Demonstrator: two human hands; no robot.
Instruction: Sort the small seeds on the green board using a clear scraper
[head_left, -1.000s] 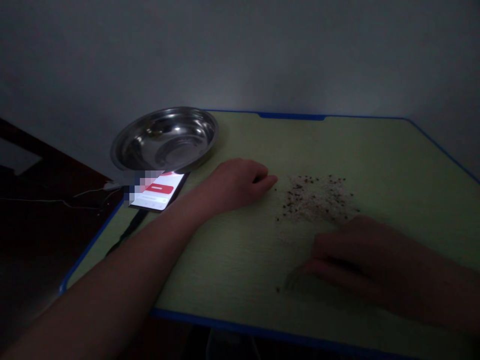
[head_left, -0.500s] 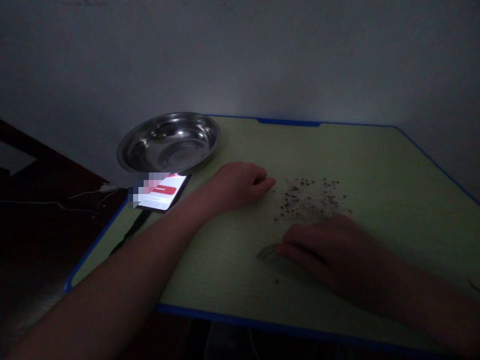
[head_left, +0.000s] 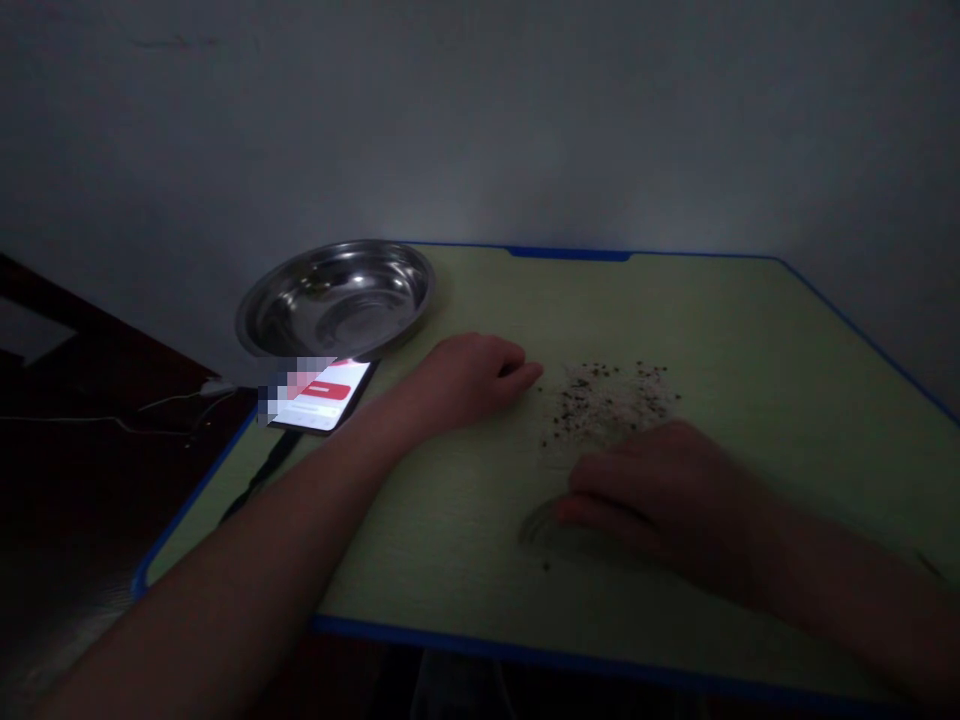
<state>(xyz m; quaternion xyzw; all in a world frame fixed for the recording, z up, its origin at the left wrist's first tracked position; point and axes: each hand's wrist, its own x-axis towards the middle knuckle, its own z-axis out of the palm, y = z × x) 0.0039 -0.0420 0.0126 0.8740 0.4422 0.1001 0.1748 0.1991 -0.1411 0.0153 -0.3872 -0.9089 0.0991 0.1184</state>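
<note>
My left hand (head_left: 476, 375) rests on the table left of a scatter of pale grains with dark beans or seeds (head_left: 611, 400). Its fingers are curled closed, and their inner side is hidden. On the near side of the grains my right hand (head_left: 660, 495) is closed, thumb and fingers pinched together. At its fingertips shows the curved edge of a clear, round-rimmed thing (head_left: 534, 522), faint and partly covered by the hand; its kind cannot be made out. One dark bean or seed (head_left: 546, 567) lies apart, towards the table's front edge.
A shiny steel basin (head_left: 337, 300) stands at the table's back left corner. In front of it lies a lit phone (head_left: 322, 400), with a dark strap (head_left: 266, 465) beside it. The pale green table (head_left: 450, 540) has a blue rim and meets a grey wall (head_left: 525, 120).
The view has shifted slightly, so the table and basin sit a little lower. Both hands keep nearly the same places; the clear rim stays at my right fingertips.
</note>
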